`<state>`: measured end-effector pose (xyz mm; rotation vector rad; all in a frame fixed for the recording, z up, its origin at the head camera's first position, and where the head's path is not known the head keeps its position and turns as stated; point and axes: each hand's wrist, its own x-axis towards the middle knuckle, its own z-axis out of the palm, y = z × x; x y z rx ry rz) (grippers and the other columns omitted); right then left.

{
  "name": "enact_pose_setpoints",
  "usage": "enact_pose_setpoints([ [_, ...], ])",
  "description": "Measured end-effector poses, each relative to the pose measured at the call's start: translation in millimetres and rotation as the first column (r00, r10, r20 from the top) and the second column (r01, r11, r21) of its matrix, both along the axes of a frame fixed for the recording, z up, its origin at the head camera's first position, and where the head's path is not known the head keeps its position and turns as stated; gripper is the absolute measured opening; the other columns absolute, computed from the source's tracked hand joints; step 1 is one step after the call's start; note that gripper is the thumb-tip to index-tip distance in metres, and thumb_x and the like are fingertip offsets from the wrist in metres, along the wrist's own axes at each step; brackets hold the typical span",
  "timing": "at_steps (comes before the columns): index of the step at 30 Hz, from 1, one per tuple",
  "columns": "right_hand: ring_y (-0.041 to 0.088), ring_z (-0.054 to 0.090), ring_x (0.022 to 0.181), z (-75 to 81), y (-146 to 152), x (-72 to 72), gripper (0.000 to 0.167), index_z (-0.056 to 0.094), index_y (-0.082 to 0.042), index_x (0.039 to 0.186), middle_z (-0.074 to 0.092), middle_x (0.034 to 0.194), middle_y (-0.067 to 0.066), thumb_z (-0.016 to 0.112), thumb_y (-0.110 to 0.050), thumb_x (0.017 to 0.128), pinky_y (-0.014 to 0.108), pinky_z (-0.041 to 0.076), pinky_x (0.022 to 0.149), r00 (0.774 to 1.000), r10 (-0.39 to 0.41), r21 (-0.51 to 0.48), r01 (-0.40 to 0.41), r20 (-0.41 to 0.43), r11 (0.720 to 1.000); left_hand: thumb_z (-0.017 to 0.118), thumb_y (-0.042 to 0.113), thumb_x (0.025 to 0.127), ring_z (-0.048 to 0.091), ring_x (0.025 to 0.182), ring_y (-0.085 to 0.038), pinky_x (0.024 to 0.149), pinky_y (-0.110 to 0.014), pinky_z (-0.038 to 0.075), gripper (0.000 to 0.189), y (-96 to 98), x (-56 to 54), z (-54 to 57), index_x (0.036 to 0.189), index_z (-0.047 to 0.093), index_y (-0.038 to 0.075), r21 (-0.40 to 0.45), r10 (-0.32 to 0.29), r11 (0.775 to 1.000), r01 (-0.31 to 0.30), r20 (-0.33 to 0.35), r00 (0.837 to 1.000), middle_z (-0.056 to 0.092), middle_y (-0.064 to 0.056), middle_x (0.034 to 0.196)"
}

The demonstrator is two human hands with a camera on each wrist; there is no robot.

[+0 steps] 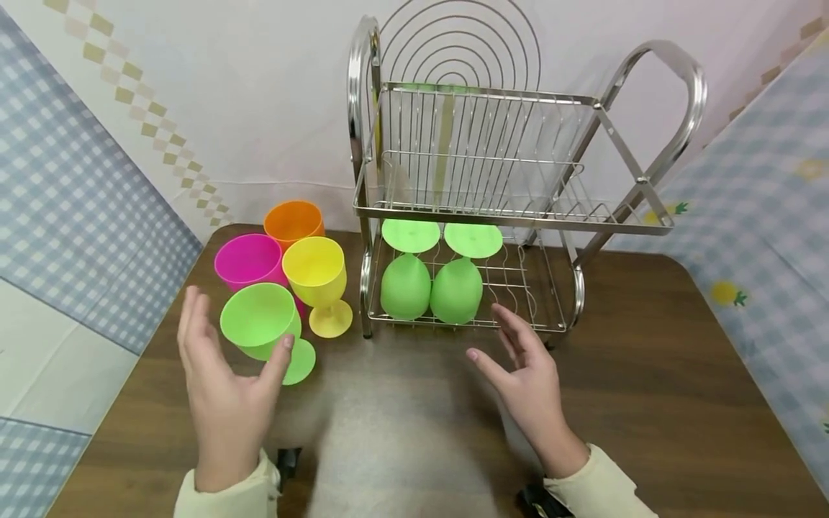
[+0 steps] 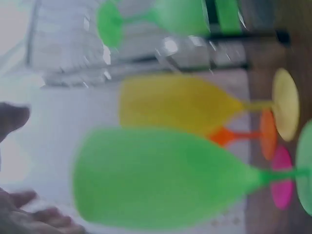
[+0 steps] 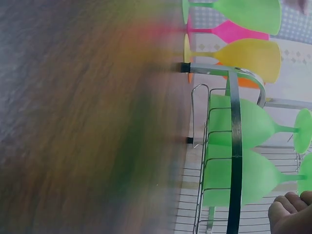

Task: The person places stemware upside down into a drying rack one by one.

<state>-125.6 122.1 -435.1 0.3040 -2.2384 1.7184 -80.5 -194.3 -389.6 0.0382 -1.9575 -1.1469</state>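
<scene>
A green plastic goblet (image 1: 259, 320) stands upright on the table at the left. My left hand (image 1: 232, 392) is beside it, thumb and fingers spread apart, holding nothing. The left wrist view has a gap between those fingers and the green goblet's bowl (image 2: 165, 178). Behind it stand a yellow goblet (image 1: 315, 272), a magenta goblet (image 1: 249, 260) and an orange goblet (image 1: 293, 221). Two more green goblets (image 1: 406, 289) (image 1: 457, 293) sit upside down side by side on the rack's lower tier. In front of the rack's lower right, my right hand (image 1: 526, 381) hovers empty with fingers parted.
The two-tier metal dish rack (image 1: 512, 216) stands at the back of the dark wooden table (image 1: 401, 403). Its upper tier, with wire plate dividers, overhangs the bases of the upturned goblets. Checked cloth (image 1: 71, 165) hangs at the left, and patterned cloth (image 1: 764, 237) at the right.
</scene>
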Motion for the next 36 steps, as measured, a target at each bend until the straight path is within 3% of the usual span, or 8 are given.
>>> enact_pose_setpoints([
  [4, 0.019, 0.049, 0.134, -1.9, 3, 2.6, 0.068, 0.054, -0.004, 0.141, 0.055, 0.143, 0.007, 0.083, 0.0, 0.079, 0.022, 0.039, 0.11, 1.0, -0.005, 0.011, 0.005, 0.017, 1.0, 0.087, 0.013, 0.077, 0.027, 0.148, -0.026, 0.122, -0.039, 0.025, 0.109, -17.0, -1.9, -9.7, 0.16, 0.016, 0.01, 0.031, 0.042, 0.998, -0.053, 0.299, 0.953, 0.024, -0.007, 0.163],
  [10, 0.021, 0.051, 0.133, -6.0, 8, 3.3, 0.067, 0.054, -0.003, 0.14, 0.055, 0.142, 0.013, 0.083, 0.001, 0.08, 0.022, 0.04, 0.11, 1.0, -0.01, -0.007, 0.01, 0.03, 1.0, 0.085, 0.023, 0.082, 0.036, 0.144, -0.033, 0.117, -0.056, 0.029, 0.104, -22.0, -5.4, -7.6, 0.16, 0.018, 0.009, -0.009, 0.038, 0.999, -0.037, 0.426, 0.904, 0.038, -0.007, 0.158],
  [16, 0.021, 0.05, 0.135, -8.7, 10, 3.7, 0.067, 0.054, -0.002, 0.14, 0.054, 0.143, 0.015, 0.083, 0.0, 0.08, 0.022, 0.039, 0.11, 0.999, -0.005, 0.005, 0.005, 0.036, 1.0, 0.09, 0.016, 0.075, 0.049, 0.135, -0.026, 0.11, -0.038, 0.043, 0.099, -17.6, 4.9, 4.3, 0.156, 0.035, 0.014, -0.035, 0.059, 0.998, -0.049, 0.402, 0.914, 0.053, -0.003, 0.147],
  [20, 0.021, 0.049, 0.135, -10.9, 10, 6.3, 0.068, 0.054, -0.002, 0.14, 0.054, 0.143, 0.014, 0.083, 0.0, 0.079, 0.021, 0.039, 0.109, 0.999, -0.012, 0.001, 0.012, 0.052, 1.0, 0.085, -0.006, 0.074, 0.058, 0.126, -0.015, 0.093, -0.015, 0.051, 0.089, -9.9, 14.9, 13.8, 0.151, 0.046, 0.016, 0.255, -0.129, 0.965, 0.054, 0.284, 0.95, 0.061, -0.003, 0.138],
  [24, 0.021, 0.049, 0.135, -13.9, 9, 8.4, 0.068, 0.054, -0.003, 0.141, 0.054, 0.144, 0.012, 0.084, -0.002, 0.079, 0.02, 0.039, 0.109, 0.997, -0.014, -0.015, 0.016, 0.081, 1.0, 0.068, -0.026, 0.078, 0.058, 0.126, -0.02, 0.095, -0.025, 0.052, 0.076, -1.8, 15.9, 18.3, 0.147, 0.047, 0.0, 0.613, -0.396, 0.726, 0.311, 0.004, 0.918, 0.062, -0.015, 0.136],
  [28, 0.023, 0.05, 0.135, -19.4, 6, 9.9, 0.068, 0.054, -0.003, 0.14, 0.055, 0.144, 0.013, 0.084, 0.0, 0.079, 0.022, 0.04, 0.109, 0.996, 0.005, -0.041, -0.001, 0.091, 0.999, 0.062, -0.02, 0.088, 0.057, 0.129, -0.027, 0.099, -0.035, 0.05, 0.058, 12.2, 10.1, 11.6, 0.143, 0.046, -0.011, 0.75, -0.549, 0.39, 0.534, -0.276, 0.789, 0.059, -0.022, 0.138],
  [30, 0.025, 0.051, 0.133, -22.9, 5, 11.0, 0.067, 0.055, -0.001, 0.139, 0.055, 0.143, 0.014, 0.082, 0.003, 0.078, 0.023, 0.041, 0.108, 0.996, 0.017, -0.052, -0.013, 0.085, 0.999, 0.062, -0.012, 0.092, 0.058, 0.128, -0.028, 0.099, -0.037, 0.05, 0.052, 24.1, 5.5, 5.6, 0.142, 0.046, -0.011, 0.768, -0.588, 0.273, 0.58, -0.344, 0.732, 0.057, -0.023, 0.139],
  [36, 0.03, 0.054, 0.13, -29.5, 1, 17.7, 0.066, 0.058, 0.001, 0.136, 0.058, 0.14, 0.017, 0.082, 0.01, 0.075, 0.025, 0.044, 0.105, 0.996, 0.074, -0.07, -0.07, 0.054, 0.995, 0.06, 0.012, 0.101, 0.067, 0.107, -0.017, 0.094, -0.033, 0.056, 0.037, 73.9, -8.1, -13.3, 0.136, 0.058, 0.0, 0.845, -0.686, 0.116, 0.521, -0.311, 0.658, 0.065, -0.01, 0.127],
])
